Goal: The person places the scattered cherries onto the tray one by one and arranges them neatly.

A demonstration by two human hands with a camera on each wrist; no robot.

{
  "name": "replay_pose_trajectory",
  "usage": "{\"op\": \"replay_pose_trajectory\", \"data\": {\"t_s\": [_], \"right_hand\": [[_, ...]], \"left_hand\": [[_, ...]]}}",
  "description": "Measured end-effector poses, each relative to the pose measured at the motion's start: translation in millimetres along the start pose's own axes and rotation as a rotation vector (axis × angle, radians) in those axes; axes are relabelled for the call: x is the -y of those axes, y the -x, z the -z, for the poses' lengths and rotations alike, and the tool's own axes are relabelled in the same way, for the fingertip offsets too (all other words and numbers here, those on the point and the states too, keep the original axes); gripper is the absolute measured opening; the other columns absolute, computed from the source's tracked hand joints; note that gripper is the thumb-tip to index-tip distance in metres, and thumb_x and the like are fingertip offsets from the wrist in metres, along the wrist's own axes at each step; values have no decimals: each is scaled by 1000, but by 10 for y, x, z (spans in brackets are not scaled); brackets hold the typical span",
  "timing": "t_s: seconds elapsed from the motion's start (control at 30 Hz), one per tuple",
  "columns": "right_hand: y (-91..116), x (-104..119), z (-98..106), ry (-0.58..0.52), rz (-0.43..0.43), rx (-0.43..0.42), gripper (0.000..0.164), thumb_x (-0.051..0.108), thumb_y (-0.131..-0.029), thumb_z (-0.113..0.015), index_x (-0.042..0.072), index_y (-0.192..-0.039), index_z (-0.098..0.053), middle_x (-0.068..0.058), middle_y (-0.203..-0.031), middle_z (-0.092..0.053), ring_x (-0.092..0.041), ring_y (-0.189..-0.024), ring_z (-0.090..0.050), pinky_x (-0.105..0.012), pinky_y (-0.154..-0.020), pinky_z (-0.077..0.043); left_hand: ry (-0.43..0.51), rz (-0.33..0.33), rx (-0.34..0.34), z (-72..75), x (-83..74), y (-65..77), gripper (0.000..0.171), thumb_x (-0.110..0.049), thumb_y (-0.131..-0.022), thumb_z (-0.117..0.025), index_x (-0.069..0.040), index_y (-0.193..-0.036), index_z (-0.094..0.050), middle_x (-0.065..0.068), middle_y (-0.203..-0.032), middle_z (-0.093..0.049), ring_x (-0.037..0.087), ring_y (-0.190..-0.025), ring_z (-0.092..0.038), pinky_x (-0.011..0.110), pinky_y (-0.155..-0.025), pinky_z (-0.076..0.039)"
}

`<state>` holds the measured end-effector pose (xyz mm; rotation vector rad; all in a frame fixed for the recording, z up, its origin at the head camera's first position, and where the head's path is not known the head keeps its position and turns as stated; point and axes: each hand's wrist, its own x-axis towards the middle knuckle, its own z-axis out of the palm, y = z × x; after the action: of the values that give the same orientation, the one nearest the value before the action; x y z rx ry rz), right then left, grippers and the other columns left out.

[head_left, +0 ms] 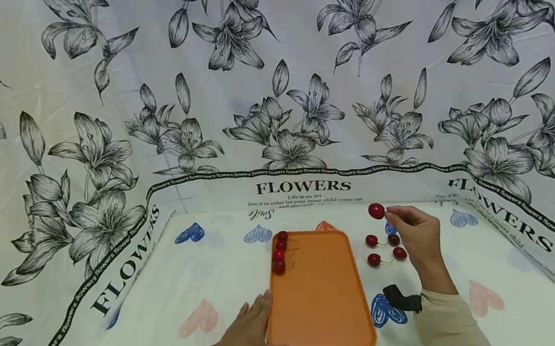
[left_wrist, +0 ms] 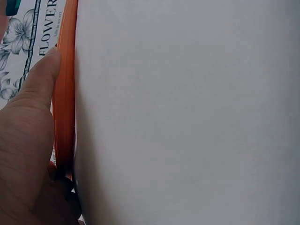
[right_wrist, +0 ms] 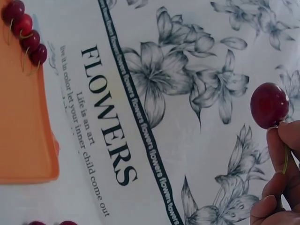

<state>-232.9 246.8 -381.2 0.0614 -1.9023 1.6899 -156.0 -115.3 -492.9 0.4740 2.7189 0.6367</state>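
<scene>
My right hand (head_left: 420,237) pinches a dark red cherry (head_left: 376,211) by its stem, raised above the cloth to the right of the tray. In the right wrist view the cherry (right_wrist: 269,106) stands above the thumb and fingertip, its green stem running down between the fingers. My left hand (head_left: 244,334) rests against the lower left corner of the orange tray (head_left: 320,292), fingers along the left side and thumb at the near edge. Several cherries (head_left: 278,255) lie in a row at the tray's upper left, stems pointing right.
Several more cherries (head_left: 374,260) lie on the cloth between the tray and my right hand. The white cloth (head_left: 141,328) has printed hearts. Behind it rises a flower-patterned curtain (head_left: 289,42). A black strap-like piece (head_left: 401,299) sits at my right wrist.
</scene>
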Motion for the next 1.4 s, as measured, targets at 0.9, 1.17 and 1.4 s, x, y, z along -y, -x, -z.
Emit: {"op": "replay_pose_trajectory", "data": {"t_s": [0.9, 1.17, 1.4], "right_hand": [[328, -20, -1126, -185, -21, 264, 13, -1, -87, -70, -11, -96, -70, -24, -87, -66, -15, -69, -56, -22, -59, -47], [501, -354, -1384, -80, -143, 277, 10, 13, -87, -74, 5, -94, -76, -7, -87, -68, -19, -75, -57, -24, -61, -46], [640, -515, -1490, -14, -238, 331, 14, 26, -88, -73, 15, -95, -77, -2, -90, -70, -24, -84, -59, -33, -72, -50]], "left_hand": [[-3, 7, 5, -10, 13, -11, 126, -82, -62, -63, -8, -155, -19, 7, -158, -20, 26, -144, -16, 54, -113, -9], [6, 17, 11, 3, -7, -15, 127, -81, -60, -65, -8, -154, -21, 9, -157, -23, 29, -143, -18, 57, -111, -9], [7, 33, 4, 33, -17, 1, 128, -81, -58, -66, -11, -155, -21, 7, -157, -23, 29, -143, -18, 57, -111, -7]]}}
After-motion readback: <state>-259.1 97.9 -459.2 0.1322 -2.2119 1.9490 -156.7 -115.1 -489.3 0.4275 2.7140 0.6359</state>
